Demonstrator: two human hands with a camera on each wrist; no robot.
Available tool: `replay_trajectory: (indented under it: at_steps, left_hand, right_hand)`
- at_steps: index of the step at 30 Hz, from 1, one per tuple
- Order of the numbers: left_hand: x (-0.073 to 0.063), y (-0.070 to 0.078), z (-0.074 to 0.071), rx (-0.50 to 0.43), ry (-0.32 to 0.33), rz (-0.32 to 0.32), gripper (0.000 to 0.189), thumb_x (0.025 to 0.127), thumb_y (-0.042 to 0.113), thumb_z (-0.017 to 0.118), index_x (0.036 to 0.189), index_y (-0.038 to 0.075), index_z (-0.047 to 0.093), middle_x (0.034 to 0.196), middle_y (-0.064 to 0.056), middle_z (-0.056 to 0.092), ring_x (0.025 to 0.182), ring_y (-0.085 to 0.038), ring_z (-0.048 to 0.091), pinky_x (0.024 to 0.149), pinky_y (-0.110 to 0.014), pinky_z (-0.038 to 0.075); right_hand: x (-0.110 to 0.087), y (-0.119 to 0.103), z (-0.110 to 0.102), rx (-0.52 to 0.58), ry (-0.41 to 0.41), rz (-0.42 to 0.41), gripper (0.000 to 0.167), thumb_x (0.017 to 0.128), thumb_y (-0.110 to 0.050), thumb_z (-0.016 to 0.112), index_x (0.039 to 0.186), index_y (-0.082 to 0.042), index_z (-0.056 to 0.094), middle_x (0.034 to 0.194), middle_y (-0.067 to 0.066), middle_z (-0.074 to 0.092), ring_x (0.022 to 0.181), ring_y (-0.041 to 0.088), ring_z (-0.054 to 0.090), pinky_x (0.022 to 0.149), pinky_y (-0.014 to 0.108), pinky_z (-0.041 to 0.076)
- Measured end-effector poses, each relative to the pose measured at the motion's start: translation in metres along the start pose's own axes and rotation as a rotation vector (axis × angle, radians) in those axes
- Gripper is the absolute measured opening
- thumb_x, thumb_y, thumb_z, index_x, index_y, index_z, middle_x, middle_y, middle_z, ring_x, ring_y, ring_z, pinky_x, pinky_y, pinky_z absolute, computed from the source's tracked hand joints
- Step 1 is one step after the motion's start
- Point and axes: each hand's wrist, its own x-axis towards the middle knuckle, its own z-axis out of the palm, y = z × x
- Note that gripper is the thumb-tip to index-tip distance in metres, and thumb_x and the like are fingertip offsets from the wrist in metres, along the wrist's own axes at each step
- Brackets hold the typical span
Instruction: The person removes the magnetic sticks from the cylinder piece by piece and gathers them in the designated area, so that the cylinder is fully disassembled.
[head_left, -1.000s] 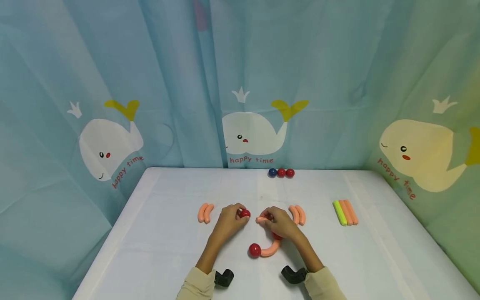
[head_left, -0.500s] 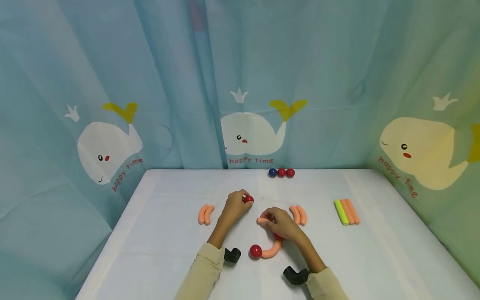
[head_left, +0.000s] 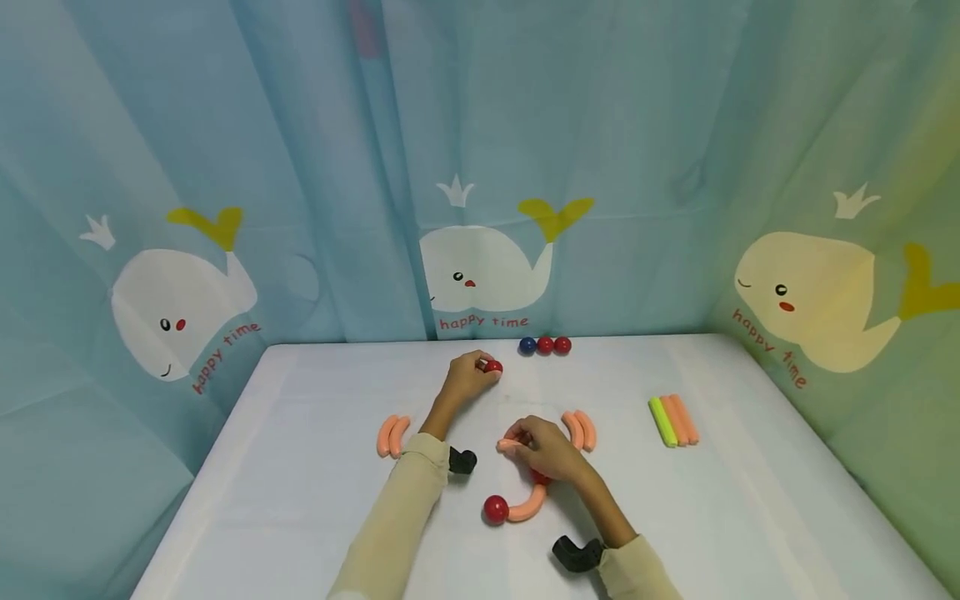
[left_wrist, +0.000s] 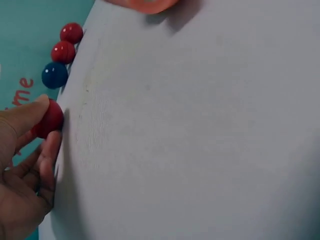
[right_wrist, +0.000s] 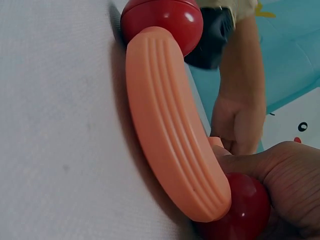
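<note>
My left hand (head_left: 465, 380) pinches a red ball (head_left: 492, 367) between thumb and fingers, close to the far edge of the table; the left wrist view shows the same red ball (left_wrist: 50, 120) near a row of other balls. Nearer the middle, my right hand (head_left: 549, 450) pinches a short orange piece (head_left: 507, 447), mostly hidden by the fingers. Below that hand lies a chain: a red ball (head_left: 496, 509), a curved orange rod (head_left: 528, 505), and a second red ball (right_wrist: 245, 207) partly hidden under the hand. In the right wrist view, the curved rod (right_wrist: 172, 120) has lengthwise grooves.
At the far edge sit a blue ball (head_left: 527, 346) and two red balls (head_left: 553, 345). Two curved orange rods (head_left: 389, 436) lie left, and another pair (head_left: 587, 431) lies right of the right hand. Farther right are a yellow-green stick (head_left: 663, 422) and two straight orange sticks (head_left: 683, 419).
My left hand has moved away from me toward the far edge, carrying the red ball. The right hand stays nearly in place with the orange piece. The head view has shifted slightly.
</note>
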Motion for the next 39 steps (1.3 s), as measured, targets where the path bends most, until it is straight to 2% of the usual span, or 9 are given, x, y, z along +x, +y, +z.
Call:
replay_trajectory:
  at_steps: [7, 19, 27, 34, 39]
  left_hand:
    - [0.021, 0.000, 0.008, -0.094, 0.078, -0.027, 0.032, 0.084, 0.017, 0.076, 0.110, -0.001, 0.068, 0.101, -0.015, 0.070, 0.093, -0.024, 0.064, 0.086, -0.038, 0.052]
    - [0.045, 0.003, 0.024, -0.065, 0.118, -0.013, 0.031, 0.086, 0.017, 0.074, 0.115, 0.006, 0.069, 0.101, -0.012, 0.070, 0.094, -0.023, 0.063, 0.083, -0.039, 0.051]
    - [0.049, 0.004, 0.030, 0.011, 0.112, 0.005, 0.035, 0.086, 0.023, 0.075, 0.119, 0.012, 0.069, 0.099, -0.009, 0.069, 0.090, -0.021, 0.062, 0.079, -0.038, 0.049]
    - [0.048, 0.004, 0.030, 0.019, 0.114, 0.009, 0.039, 0.087, 0.025, 0.075, 0.123, 0.014, 0.068, 0.106, -0.009, 0.071, 0.098, -0.025, 0.064, 0.085, -0.043, 0.050]
    - [0.051, 0.002, 0.031, 0.028, 0.118, 0.019, 0.041, 0.086, 0.025, 0.076, 0.125, 0.014, 0.067, 0.104, -0.009, 0.071, 0.095, -0.024, 0.064, 0.084, -0.043, 0.050]
  right_hand:
    - [0.001, -0.001, 0.003, -0.001, 0.017, -0.026, 0.013, 0.091, -0.020, 0.069, 0.098, -0.010, 0.068, 0.089, -0.002, 0.064, 0.081, 0.006, 0.053, 0.074, 0.023, 0.047]
    - [-0.001, -0.004, 0.004, 0.027, 0.022, -0.013, 0.014, 0.091, -0.020, 0.069, 0.099, -0.009, 0.067, 0.090, -0.002, 0.064, 0.081, 0.004, 0.053, 0.073, 0.023, 0.047]
    - [-0.003, -0.002, 0.004, 0.012, 0.027, -0.022, 0.013, 0.091, -0.019, 0.070, 0.098, -0.009, 0.067, 0.090, -0.001, 0.064, 0.080, 0.004, 0.053, 0.072, 0.023, 0.047]
    - [-0.002, -0.003, 0.004, 0.017, 0.024, -0.033, 0.014, 0.091, -0.019, 0.069, 0.098, -0.007, 0.067, 0.091, 0.000, 0.064, 0.081, 0.003, 0.054, 0.072, 0.023, 0.048]
    - [-0.001, -0.003, 0.003, 0.018, 0.026, -0.038, 0.012, 0.091, -0.017, 0.069, 0.098, -0.007, 0.068, 0.090, 0.000, 0.065, 0.080, 0.004, 0.054, 0.072, 0.023, 0.048]
